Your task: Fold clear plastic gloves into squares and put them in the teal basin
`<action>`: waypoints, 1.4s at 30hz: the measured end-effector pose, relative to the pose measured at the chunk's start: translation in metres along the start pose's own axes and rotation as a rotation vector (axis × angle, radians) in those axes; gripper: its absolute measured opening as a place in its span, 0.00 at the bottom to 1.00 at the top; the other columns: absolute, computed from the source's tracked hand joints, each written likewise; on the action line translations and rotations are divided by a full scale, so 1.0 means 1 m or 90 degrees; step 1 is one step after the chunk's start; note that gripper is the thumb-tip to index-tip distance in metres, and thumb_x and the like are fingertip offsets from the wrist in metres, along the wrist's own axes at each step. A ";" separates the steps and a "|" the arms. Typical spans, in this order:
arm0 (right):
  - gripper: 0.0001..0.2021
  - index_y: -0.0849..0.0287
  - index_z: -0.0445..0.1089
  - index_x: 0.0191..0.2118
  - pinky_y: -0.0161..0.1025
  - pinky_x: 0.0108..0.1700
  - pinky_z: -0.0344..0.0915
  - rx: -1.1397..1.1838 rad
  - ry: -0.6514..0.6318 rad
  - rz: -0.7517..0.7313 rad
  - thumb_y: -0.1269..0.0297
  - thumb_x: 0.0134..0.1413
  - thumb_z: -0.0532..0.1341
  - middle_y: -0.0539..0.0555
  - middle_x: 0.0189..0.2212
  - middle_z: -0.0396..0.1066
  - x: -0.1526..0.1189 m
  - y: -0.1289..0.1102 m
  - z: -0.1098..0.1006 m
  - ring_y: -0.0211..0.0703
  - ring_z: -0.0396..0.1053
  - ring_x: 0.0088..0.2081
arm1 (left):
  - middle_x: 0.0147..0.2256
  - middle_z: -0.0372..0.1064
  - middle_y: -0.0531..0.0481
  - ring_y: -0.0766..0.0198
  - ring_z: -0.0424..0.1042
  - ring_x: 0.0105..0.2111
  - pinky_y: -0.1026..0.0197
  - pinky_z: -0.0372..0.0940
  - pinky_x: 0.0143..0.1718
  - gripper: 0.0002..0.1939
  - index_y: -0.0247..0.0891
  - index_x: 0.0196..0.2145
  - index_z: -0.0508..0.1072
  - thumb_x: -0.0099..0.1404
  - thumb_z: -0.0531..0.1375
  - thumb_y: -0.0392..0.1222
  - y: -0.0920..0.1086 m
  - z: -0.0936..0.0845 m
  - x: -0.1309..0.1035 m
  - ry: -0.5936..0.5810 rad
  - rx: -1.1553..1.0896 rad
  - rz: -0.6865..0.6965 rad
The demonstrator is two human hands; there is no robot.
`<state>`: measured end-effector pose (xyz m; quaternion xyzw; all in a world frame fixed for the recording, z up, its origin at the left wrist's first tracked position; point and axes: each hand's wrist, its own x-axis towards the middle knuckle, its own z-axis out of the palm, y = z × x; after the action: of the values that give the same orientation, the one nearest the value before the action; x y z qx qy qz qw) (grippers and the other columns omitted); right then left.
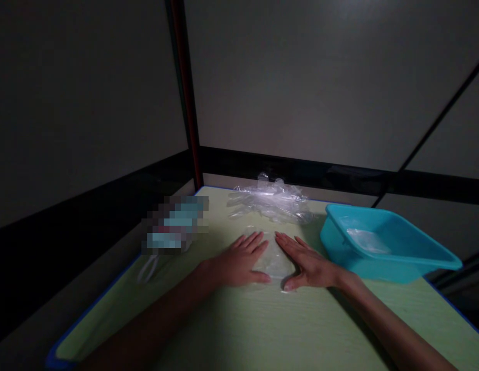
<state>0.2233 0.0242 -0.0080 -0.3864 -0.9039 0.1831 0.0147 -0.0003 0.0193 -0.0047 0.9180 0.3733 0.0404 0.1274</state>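
Observation:
A clear, thin plastic glove or bag (276, 260) lies flat on the green table; which of the two, I cannot tell. My left hand (245, 260) rests palm down on its left part, fingers stretched out and thumb spread. On the right part lies my right hand (307, 260), also flat, with the thumb apart from the fingers. Beyond both hands is a loose pile of clear plastic disposable gloves (270, 201), crumpled and shiny. Nothing is gripped by either hand.
A turquoise plastic basin (378, 265) stands at the right, with a flat clear plastic piece (366, 241) inside. At the left lies a blurred-out object (177, 224) with a white strap (148, 268). The table (239, 330) has a blue edge and meets walls behind.

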 end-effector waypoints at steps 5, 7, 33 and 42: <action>0.50 0.63 0.30 0.60 0.53 0.57 0.31 -0.002 0.011 -0.018 0.39 0.38 0.55 0.64 0.59 0.30 0.000 0.002 0.000 0.52 0.30 0.59 | 0.58 0.30 0.31 0.49 0.31 0.57 0.48 0.39 0.53 0.48 0.32 0.57 0.45 0.45 0.60 0.57 -0.026 -0.014 -0.011 -0.060 -0.011 -0.086; 0.50 0.63 0.29 0.60 0.53 0.57 0.31 -0.006 0.006 -0.010 0.39 0.38 0.55 0.63 0.59 0.30 0.000 0.001 0.000 0.51 0.30 0.59 | 0.57 0.29 0.29 0.47 0.30 0.57 0.47 0.38 0.53 0.52 0.30 0.57 0.44 0.42 0.62 0.56 -0.031 -0.018 -0.013 -0.082 -0.006 -0.113; 0.31 0.67 0.41 0.59 0.48 0.57 0.41 -0.128 0.204 0.072 0.49 0.56 0.41 0.61 0.59 0.39 0.014 -0.018 0.030 0.45 0.37 0.59 | 0.59 0.36 0.43 0.59 0.36 0.58 0.57 0.35 0.57 0.30 0.29 0.58 0.41 0.63 0.40 0.49 0.026 0.028 0.019 0.115 0.051 -0.042; 0.32 0.66 0.43 0.59 0.47 0.57 0.41 -0.146 0.194 0.112 0.48 0.55 0.40 0.60 0.59 0.39 0.016 -0.019 0.028 0.44 0.36 0.59 | 0.59 0.36 0.45 0.59 0.34 0.58 0.56 0.34 0.57 0.29 0.30 0.58 0.42 0.63 0.39 0.49 0.024 0.035 0.019 0.155 0.073 -0.071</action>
<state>0.1944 0.0142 -0.0296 -0.4863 -0.8688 0.0190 0.0914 0.0352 0.0085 -0.0326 0.8900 0.4381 0.1229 0.0307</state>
